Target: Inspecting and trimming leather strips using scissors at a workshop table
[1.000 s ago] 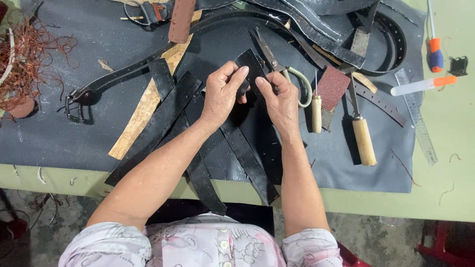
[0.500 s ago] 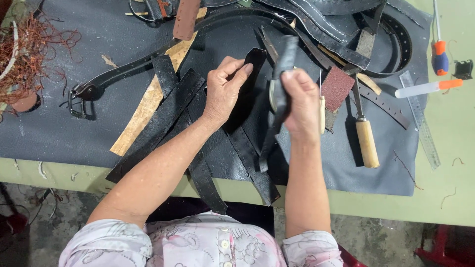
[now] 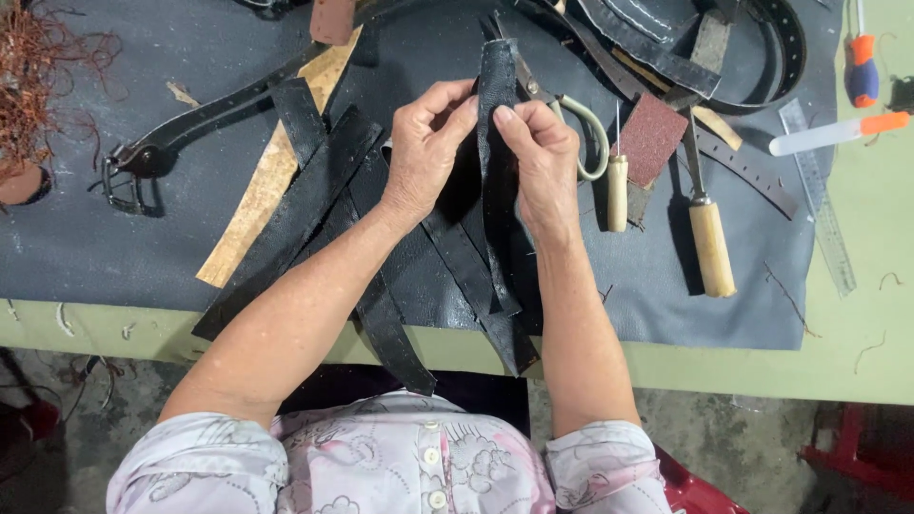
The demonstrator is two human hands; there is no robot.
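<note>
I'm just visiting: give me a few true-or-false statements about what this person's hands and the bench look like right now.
1. Both hands pinch one black leather strip. True.
2. The left hand holds the scissors. False: they lie on the dark mat, behind the right hand.
3. A wooden-handled tool lies right of the hands. True.
4. The sandpaper block is blue. False: it is reddish brown.
</note>
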